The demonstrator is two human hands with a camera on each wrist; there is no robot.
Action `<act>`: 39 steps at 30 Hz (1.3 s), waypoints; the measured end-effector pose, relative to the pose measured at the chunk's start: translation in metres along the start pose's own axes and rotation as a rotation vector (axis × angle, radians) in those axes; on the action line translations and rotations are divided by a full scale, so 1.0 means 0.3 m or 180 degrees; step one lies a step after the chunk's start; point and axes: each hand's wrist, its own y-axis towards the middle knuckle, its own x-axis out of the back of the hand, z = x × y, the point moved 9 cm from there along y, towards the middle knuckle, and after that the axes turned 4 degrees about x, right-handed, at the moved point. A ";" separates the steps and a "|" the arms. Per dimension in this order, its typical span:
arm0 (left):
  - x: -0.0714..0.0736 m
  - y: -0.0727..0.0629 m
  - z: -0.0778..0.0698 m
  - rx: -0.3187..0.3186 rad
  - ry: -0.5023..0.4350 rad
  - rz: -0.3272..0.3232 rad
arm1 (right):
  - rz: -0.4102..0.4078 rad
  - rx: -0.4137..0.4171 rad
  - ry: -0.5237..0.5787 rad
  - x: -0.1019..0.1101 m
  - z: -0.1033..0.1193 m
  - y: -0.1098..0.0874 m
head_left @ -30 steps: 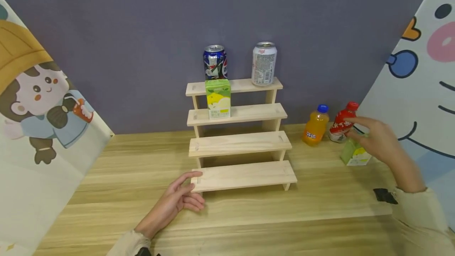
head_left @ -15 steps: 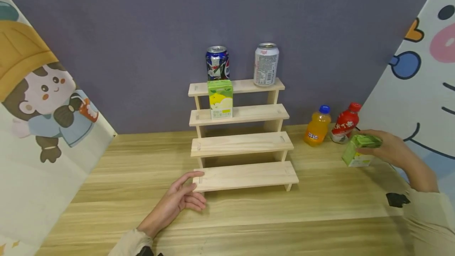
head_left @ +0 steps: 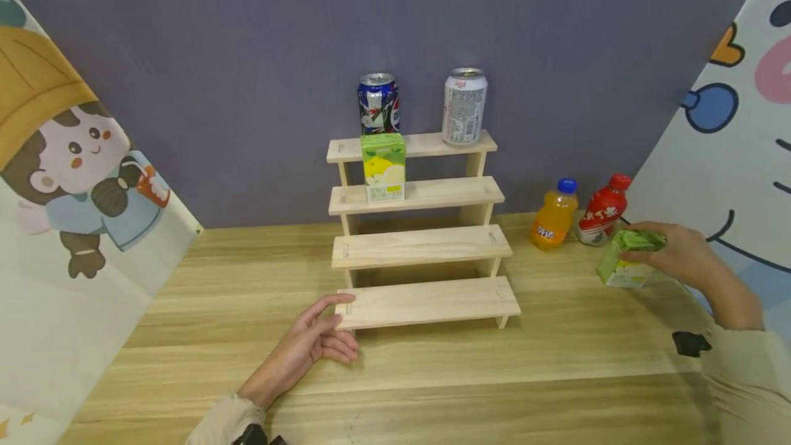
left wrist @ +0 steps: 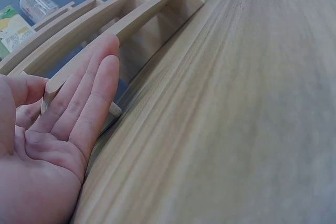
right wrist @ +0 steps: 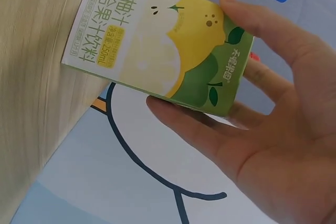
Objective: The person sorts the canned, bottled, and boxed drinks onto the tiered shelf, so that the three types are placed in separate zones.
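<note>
At the right of the head view, my right hand [head_left: 682, 256] grips a green and yellow juice box [head_left: 618, 268] by its upper end. The right wrist view shows the juice box [right wrist: 157, 45] between thumb and fingers, printed with a lemon, its base against the tabletop. My left hand [head_left: 309, 342] pinches the left end of the lowest step of a wooden tiered stand [head_left: 426, 302] between thumb and index finger. Its other fingers stretch out below the board in the left wrist view. Another juice box [head_left: 384, 169] stands on the stand's second step from the top.
On the top step stand a blue can [head_left: 379, 105] and a white-silver can [head_left: 465, 107]. An orange drink bottle [head_left: 554, 217] with a blue cap and a red-labelled bottle [head_left: 604, 211] stand right of the stand, near the back wall. Printed panels flank the table.
My right hand has come down from beside the red bottle onto the juice box and taken hold of its top. The left hand has stayed at the lowest step.
</note>
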 end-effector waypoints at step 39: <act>0.005 0.000 0.002 0.0005 0.0032 -0.0057 | -0.0607 0.0910 -0.0231 0.089 0.236 -0.057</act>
